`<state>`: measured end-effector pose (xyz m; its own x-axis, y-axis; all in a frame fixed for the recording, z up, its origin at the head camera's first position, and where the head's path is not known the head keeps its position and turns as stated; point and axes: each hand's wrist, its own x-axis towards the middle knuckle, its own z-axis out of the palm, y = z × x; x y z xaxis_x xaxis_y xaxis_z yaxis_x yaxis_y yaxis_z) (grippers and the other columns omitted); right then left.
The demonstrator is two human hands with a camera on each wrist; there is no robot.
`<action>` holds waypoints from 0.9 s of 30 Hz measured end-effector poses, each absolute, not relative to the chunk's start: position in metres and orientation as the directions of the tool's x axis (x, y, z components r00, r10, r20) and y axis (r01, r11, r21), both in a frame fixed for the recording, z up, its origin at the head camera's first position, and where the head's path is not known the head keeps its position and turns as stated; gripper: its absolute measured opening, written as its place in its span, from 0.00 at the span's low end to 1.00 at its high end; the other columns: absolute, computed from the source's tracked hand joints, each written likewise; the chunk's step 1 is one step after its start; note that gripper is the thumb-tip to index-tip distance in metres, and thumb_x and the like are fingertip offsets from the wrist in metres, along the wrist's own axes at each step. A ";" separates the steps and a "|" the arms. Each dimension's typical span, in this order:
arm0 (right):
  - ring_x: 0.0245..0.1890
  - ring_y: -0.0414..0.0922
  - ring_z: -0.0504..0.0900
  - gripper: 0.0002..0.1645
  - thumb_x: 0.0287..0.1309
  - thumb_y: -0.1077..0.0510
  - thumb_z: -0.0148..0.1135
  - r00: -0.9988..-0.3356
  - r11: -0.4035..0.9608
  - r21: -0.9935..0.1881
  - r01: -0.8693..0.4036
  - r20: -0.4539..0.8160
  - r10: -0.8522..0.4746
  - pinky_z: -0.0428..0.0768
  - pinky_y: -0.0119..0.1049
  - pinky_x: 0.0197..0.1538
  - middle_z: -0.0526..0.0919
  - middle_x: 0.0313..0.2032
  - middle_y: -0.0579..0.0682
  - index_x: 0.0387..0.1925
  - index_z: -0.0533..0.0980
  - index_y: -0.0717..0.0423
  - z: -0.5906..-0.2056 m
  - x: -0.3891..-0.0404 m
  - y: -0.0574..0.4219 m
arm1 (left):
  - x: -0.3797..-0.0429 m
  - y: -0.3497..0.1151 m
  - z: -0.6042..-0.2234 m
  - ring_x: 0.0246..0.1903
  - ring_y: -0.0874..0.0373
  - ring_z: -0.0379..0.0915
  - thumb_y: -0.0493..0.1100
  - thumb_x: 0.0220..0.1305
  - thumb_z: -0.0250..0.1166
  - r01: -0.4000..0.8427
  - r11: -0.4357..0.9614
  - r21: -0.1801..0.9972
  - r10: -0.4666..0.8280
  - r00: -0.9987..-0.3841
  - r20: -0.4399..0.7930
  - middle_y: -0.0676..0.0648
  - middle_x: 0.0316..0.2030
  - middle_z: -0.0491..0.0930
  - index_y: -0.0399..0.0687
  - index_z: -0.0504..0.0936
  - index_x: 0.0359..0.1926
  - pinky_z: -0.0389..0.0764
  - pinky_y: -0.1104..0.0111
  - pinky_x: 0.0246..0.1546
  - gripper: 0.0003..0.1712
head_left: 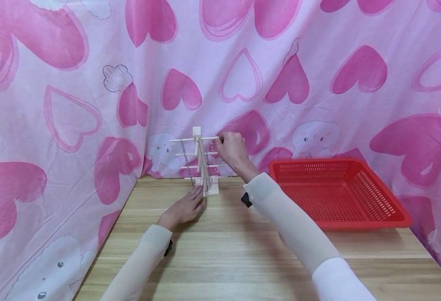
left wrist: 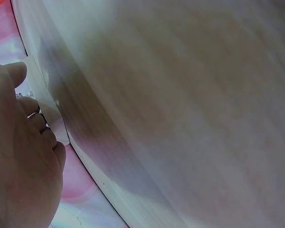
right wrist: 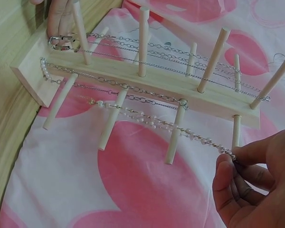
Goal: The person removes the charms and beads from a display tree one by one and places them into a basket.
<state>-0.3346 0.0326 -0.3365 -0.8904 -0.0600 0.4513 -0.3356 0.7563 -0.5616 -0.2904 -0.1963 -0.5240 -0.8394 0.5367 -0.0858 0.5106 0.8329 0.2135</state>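
Observation:
A pale wooden peg stand point(head_left: 197, 132) stands upright near the table's back edge. My right hand point(head_left: 232, 150) is at the end of its top right peg, pinching a necklace of clear beads point(right wrist: 180, 130) between thumb and forefinger. From there the strand hangs down past the lower pegs. Silver chains point(right wrist: 170, 48) hang from other pegs, and a short pearl-like string point(right wrist: 44, 69) shows near the base. My left hand point(head_left: 184, 207) lies low with outstretched fingers at the stand's base point(head_left: 214, 187); its fingertips point(right wrist: 61, 21) show beside the base in the right wrist view.
A red plastic basket point(head_left: 384, 219) with perforated walls sits on the right of the wooden table point(head_left: 224, 259). Behind and to the left hangs a pink heart-patterned cloth point(head_left: 318, 25), close to the stand.

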 end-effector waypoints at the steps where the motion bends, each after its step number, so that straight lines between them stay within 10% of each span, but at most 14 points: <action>1: 0.26 0.47 0.81 0.13 0.71 0.59 0.61 -0.887 0.756 -0.560 -0.340 0.457 -0.061 0.81 0.39 0.33 0.87 0.26 0.51 0.33 0.88 0.56 -0.336 -0.335 0.033 | -0.290 -0.196 -0.524 0.86 0.40 0.40 0.56 0.87 0.42 0.514 0.832 0.212 0.539 -0.838 -0.083 0.39 0.86 0.42 0.38 0.49 0.85 0.52 0.50 0.86 0.39; 27: 0.28 0.48 0.76 0.16 0.72 0.60 0.60 -0.853 0.785 -0.497 -0.370 0.516 -0.075 0.79 0.42 0.36 0.84 0.22 0.53 0.29 0.88 0.60 -0.328 -0.337 0.060 | -0.287 -0.196 -0.520 0.86 0.39 0.39 0.63 0.82 0.49 0.514 0.829 0.218 0.545 -0.831 -0.110 0.36 0.86 0.43 0.37 0.48 0.85 0.54 0.50 0.85 0.48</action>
